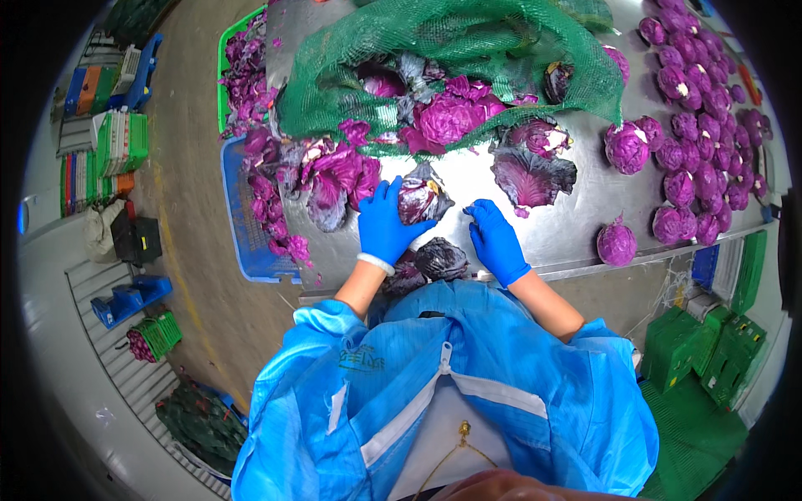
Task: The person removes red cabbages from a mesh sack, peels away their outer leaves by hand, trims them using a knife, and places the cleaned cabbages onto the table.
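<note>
My left hand (391,222), in a blue glove, rests spread against the left side of a red cabbage (421,199) with dark outer leaves on the steel table (551,235). To the right of that cabbage, my gloved right hand (498,238) has its fingers bent together near the tabletop; whether they pinch something small cannot be made out. Two dark cabbages, one of them a dark-leaved head (442,258), lie at the table edge by my jacket. Beyond my hands a green mesh sack (338,56) lies open around a purple cabbage (448,118) and loose leaves.
Trimmed red cabbages (705,178) crowd the table's right side, with a single head (616,243) near the front edge. Torn leaves (332,181) are heaped at left, over a blue crate (250,253). A green crate (224,81) stands behind it. Green crates (670,344) stand on the floor at right.
</note>
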Tool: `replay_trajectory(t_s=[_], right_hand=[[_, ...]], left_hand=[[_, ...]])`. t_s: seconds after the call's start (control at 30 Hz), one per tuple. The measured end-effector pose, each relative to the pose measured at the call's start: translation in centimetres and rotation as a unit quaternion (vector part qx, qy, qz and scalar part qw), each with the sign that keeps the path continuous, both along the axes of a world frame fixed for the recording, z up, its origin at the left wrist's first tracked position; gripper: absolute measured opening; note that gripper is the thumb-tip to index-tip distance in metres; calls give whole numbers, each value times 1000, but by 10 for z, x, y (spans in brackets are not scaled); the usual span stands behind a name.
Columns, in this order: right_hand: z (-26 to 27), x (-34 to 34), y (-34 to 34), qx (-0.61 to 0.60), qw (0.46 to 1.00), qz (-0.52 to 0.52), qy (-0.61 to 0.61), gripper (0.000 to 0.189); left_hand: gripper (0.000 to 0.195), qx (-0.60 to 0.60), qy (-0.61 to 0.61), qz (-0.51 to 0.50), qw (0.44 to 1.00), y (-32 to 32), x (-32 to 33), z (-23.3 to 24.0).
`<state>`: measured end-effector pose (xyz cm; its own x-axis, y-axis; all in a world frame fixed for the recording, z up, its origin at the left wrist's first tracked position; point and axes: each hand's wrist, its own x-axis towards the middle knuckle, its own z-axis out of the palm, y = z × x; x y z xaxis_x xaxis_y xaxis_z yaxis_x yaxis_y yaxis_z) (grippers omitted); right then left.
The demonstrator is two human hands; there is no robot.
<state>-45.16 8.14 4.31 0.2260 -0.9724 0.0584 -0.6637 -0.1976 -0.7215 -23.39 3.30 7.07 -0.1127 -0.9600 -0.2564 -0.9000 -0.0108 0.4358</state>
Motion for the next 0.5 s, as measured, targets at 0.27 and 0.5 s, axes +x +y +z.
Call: replay_trajectory(t_s=[0.27,0.5], right_hand=[[-25,27,5,85,996,9,37,30],[-37,27,-11,118,989,40,82,28]], left_hand=[[97,30,50,34,998,-10,-8,-14],[94,45,33,10,998,-20,-9,-11]])
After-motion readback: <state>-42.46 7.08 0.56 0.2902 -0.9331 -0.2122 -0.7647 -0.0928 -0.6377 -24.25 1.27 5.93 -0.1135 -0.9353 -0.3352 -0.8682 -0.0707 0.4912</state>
